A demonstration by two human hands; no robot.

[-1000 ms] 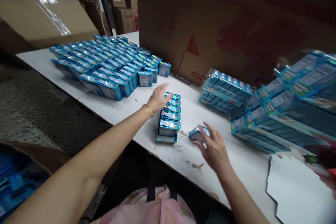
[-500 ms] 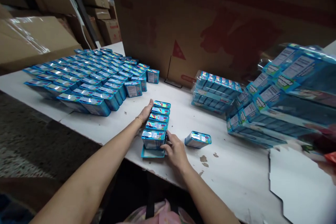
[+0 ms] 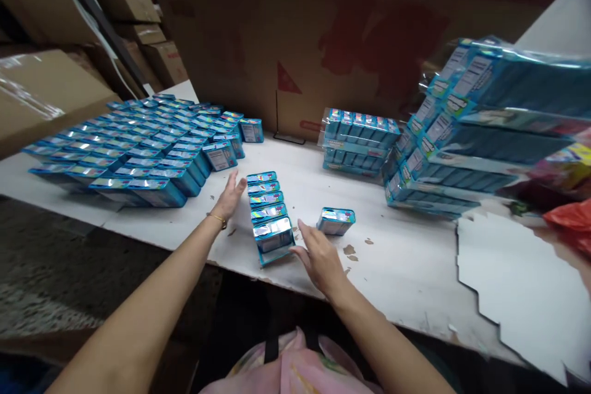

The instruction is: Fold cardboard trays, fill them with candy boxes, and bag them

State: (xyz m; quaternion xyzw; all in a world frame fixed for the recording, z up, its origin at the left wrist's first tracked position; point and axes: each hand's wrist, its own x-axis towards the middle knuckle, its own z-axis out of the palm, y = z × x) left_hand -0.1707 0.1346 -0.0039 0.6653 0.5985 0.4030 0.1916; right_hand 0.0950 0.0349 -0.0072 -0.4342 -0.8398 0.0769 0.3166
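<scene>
A short row of small blue tins [image 3: 268, 208] stands in a shallow blue tray near the front edge of the white table [image 3: 406, 277]. My left hand [image 3: 229, 197] is open, fingers stretched, just left of the row's far end. My right hand [image 3: 319, 257] is open at the row's near right corner, its thumb touching the nearest tin. One loose blue tin [image 3: 336, 221] lies to the right of the row.
A large field of the same blue tins [image 3: 138, 148] covers the table's left. Shrink-wrapped packs [image 3: 357, 138] and a taller leaning stack of packs [image 3: 462, 135] stand at the right. A big cardboard box [image 3: 323, 37] blocks the back. A flat white card sheet [image 3: 521, 289] lies front right.
My hands have loosened from the row: the left lifted off its far left side, the right slid to the near right corner. The row now sits slightly skewed. The camera turned left.
</scene>
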